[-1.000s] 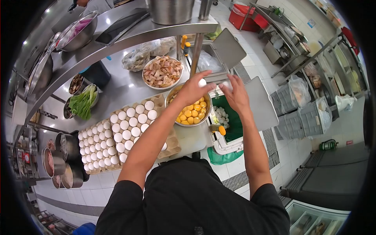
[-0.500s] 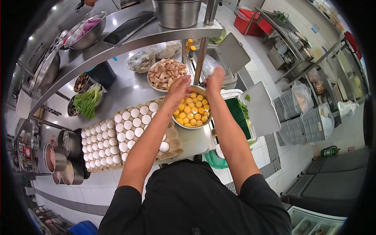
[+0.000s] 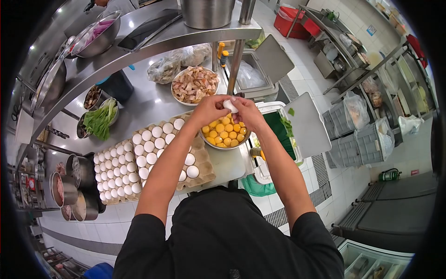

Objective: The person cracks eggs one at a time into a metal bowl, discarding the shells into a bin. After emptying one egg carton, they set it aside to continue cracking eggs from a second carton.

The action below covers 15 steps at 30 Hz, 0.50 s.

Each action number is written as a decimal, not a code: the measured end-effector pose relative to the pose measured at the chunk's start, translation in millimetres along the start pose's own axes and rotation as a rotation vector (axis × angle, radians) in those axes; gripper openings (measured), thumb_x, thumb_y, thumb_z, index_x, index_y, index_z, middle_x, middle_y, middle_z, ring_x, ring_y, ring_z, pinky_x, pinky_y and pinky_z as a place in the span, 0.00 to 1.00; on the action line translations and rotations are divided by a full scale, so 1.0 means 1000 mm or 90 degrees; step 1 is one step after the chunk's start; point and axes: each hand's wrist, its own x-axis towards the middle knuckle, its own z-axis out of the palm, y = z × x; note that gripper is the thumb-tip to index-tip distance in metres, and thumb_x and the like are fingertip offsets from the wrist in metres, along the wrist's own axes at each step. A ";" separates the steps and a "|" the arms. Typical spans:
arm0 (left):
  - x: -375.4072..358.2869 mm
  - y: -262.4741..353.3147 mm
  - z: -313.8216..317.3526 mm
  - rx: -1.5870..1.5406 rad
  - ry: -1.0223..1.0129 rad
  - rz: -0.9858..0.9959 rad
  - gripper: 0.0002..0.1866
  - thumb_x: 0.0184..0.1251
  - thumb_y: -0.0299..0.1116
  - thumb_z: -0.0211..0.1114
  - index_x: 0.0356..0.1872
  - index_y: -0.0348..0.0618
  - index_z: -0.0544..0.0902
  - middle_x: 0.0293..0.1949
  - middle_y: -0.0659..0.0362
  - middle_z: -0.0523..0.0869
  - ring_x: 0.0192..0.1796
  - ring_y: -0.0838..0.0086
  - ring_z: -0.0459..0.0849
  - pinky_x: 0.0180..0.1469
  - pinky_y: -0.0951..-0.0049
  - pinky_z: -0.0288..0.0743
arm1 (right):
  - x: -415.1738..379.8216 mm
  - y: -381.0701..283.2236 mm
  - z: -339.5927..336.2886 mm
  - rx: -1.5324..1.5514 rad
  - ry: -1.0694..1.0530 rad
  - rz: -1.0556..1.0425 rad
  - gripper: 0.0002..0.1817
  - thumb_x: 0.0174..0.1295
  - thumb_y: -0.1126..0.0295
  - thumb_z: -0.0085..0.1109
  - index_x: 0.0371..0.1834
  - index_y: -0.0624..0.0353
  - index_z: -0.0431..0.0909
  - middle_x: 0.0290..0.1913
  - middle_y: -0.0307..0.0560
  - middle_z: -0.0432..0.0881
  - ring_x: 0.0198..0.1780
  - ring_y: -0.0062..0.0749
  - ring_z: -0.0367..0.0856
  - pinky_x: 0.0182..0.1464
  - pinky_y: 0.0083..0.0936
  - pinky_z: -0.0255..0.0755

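Observation:
My left hand [image 3: 208, 111] and my right hand [image 3: 248, 114] meet over a metal bowl [image 3: 225, 148] of whole egg yolks [image 3: 226, 134]. Between their fingertips is a white egg [image 3: 230, 106], held by both hands with the thumbs at its near side. The fingers cover part of it and the far rim of the bowl. Left of the bowl, my left forearm crosses above cardboard egg trays [image 3: 206, 157] with rows of white eggs [image 3: 151, 148]; several hollows at the right side hold no egg.
Beyond my hands stands a bowl of chopped meat pieces [image 3: 195, 84]. Leafy greens [image 3: 102, 119] lie to the left. A metal shelf [image 3: 153, 43] with a large pot [image 3: 207, 14] overhangs the back, its post [image 3: 236, 65] close behind my hands. An open-lidded bin [image 3: 282, 139] stands right.
Both hands have come together over the bowl, the right one moving in from the far right. An egg now shows between them. The view has shifted slightly.

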 end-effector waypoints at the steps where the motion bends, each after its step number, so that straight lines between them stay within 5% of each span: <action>1: -0.001 -0.010 0.002 0.000 0.001 -0.002 0.24 0.57 0.26 0.71 0.58 0.43 0.84 0.34 0.61 0.89 0.34 0.81 0.84 0.40 0.77 0.78 | -0.002 -0.001 0.002 0.000 -0.001 0.001 0.18 0.76 0.56 0.54 0.52 0.60 0.82 0.33 0.36 0.81 0.26 0.17 0.76 0.26 0.17 0.74; 7: -0.020 -0.001 0.001 0.116 0.049 0.049 0.25 0.57 0.22 0.66 0.59 0.43 0.83 0.40 0.60 0.88 0.37 0.78 0.84 0.42 0.76 0.79 | -0.005 -0.003 0.011 -0.159 -0.035 -0.028 0.20 0.75 0.57 0.57 0.58 0.60 0.82 0.34 0.35 0.81 0.26 0.15 0.74 0.26 0.16 0.73; 12: -0.019 -0.010 -0.009 0.214 0.055 0.159 0.26 0.56 0.22 0.67 0.60 0.45 0.83 0.47 0.57 0.86 0.41 0.77 0.84 0.47 0.75 0.79 | -0.024 -0.027 0.023 -0.523 0.030 -0.117 0.19 0.72 0.61 0.60 0.59 0.60 0.81 0.34 0.37 0.81 0.26 0.16 0.75 0.27 0.18 0.73; 13: -0.021 0.000 -0.009 0.246 0.066 0.205 0.26 0.56 0.22 0.67 0.60 0.44 0.83 0.50 0.56 0.86 0.42 0.77 0.84 0.48 0.75 0.79 | -0.022 -0.023 0.020 -0.523 0.030 -0.117 0.19 0.72 0.61 0.60 0.59 0.60 0.81 0.34 0.37 0.81 0.26 0.16 0.75 0.27 0.18 0.73; 15: -0.020 0.028 -0.002 0.114 0.063 0.203 0.26 0.56 0.21 0.67 0.60 0.44 0.83 0.52 0.56 0.85 0.43 0.76 0.84 0.49 0.75 0.79 | -0.017 -0.012 0.007 -0.207 0.037 -0.134 0.19 0.72 0.61 0.60 0.60 0.60 0.79 0.34 0.38 0.82 0.25 0.17 0.76 0.27 0.18 0.74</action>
